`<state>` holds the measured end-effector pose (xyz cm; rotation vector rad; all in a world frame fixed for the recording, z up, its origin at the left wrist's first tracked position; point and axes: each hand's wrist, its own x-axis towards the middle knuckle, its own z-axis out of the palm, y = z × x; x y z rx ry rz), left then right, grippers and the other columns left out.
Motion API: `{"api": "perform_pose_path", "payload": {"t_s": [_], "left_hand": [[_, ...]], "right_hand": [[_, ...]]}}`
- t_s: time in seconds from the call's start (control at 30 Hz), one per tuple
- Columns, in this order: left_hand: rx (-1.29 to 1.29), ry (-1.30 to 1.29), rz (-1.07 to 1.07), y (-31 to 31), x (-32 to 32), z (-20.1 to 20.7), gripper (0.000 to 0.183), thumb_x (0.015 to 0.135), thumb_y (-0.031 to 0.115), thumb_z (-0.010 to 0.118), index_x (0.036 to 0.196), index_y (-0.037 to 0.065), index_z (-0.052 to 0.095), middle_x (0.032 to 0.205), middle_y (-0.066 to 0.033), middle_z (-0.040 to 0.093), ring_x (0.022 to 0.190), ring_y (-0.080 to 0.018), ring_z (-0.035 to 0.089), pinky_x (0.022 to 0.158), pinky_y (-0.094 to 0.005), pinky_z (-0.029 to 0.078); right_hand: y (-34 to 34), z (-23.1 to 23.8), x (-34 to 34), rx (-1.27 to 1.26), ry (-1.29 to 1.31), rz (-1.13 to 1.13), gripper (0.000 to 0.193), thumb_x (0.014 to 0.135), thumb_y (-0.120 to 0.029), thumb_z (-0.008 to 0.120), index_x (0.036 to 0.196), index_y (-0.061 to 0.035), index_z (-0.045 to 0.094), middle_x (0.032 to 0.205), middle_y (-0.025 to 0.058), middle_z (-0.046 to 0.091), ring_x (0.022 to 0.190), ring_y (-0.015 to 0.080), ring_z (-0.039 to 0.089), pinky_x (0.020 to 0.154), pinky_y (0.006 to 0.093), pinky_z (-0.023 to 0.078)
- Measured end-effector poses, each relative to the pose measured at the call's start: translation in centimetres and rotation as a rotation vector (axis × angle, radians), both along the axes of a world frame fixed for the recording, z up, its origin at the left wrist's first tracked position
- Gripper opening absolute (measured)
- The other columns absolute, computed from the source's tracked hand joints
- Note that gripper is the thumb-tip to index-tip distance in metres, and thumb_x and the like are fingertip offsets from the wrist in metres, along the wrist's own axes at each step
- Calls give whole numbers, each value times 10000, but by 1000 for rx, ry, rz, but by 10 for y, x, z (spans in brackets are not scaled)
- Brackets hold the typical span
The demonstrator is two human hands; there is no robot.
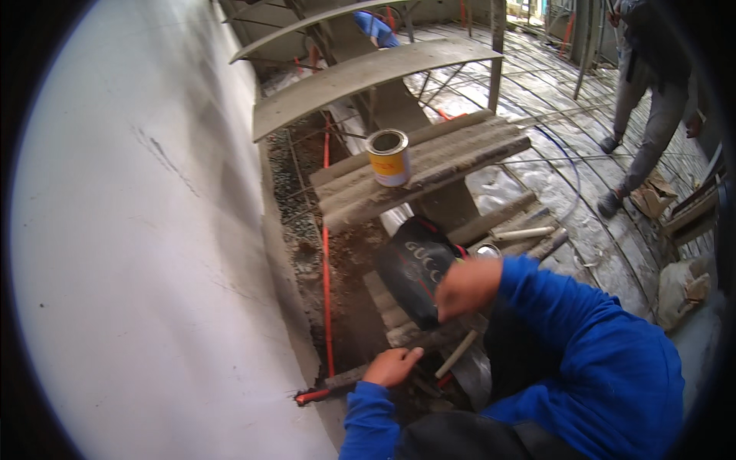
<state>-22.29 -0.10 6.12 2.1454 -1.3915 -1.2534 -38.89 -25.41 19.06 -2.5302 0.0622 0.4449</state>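
My left hand (389,367) is low in the middle, near the foot of the white wall (153,230). Its fingers curl down onto a dark, dirty bar (349,379), thumb lying along the top. Beyond the bar's wall end, a short orange-red piece (312,396) sits at a ragged hole in the wall. Motion smears my right hand (468,287), raised in front of a black bag (410,268) with pale lettering; whether it holds anything is unclear. A pale stick (457,354) lies between the hands, below the bag.
An open paint can (389,159) stands on rough planks (452,165). Curved grey boards (368,77) rise behind it. An orange conduit (326,268) runs along the dirt trench. Rebar crosses white sheeting (529,192) at right, where another person (652,115) stands. Someone in blue (376,29) is farther back.
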Motion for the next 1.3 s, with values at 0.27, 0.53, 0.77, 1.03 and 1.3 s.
{"api": "perform_pose_path", "payload": {"t_s": [0.27,0.53,0.77,1.03,1.3], "left_hand": [[81,-115,79,22,-4,12,683,1001,636,509,974,-10,730,996,-272,727,994,-460,685,889,-494,524],[71,-162,124,27,-18,42,685,1003,648,485,952,3,711,1024,-264,729,1015,-454,683,907,-505,516],[44,-171,123,29,4,16,669,999,636,497,997,8,727,1051,-257,731,1055,-445,680,924,-490,515],[-34,-84,144,13,17,-8,703,983,664,507,1040,4,740,1084,-261,730,1092,-426,680,945,-466,513],[-48,-56,158,21,29,-8,713,979,682,504,1038,12,742,1084,-259,729,1074,-425,683,932,-460,514]], "right_hand": [[-102,-66,-97,-430,-187,-403,744,721,-494,869,1295,-66,666,1274,188,641,1240,390,558,1047,465,469],[-109,-74,-100,-300,-261,-636,815,608,-437,934,1263,-47,646,1199,186,631,1196,394,565,1064,443,467],[-132,51,-20,536,-619,-649,790,647,-201,963,1314,-30,574,1226,141,622,1140,264,615,1003,366,496],[-162,123,101,-322,-901,-815,865,707,-82,864,1484,-22,488,1416,236,534,1357,409,496,1156,402,424],[-177,109,155,-504,-669,-492,754,748,5,675,1486,-43,529,1347,219,555,1305,410,527,1102,424,458]]}}
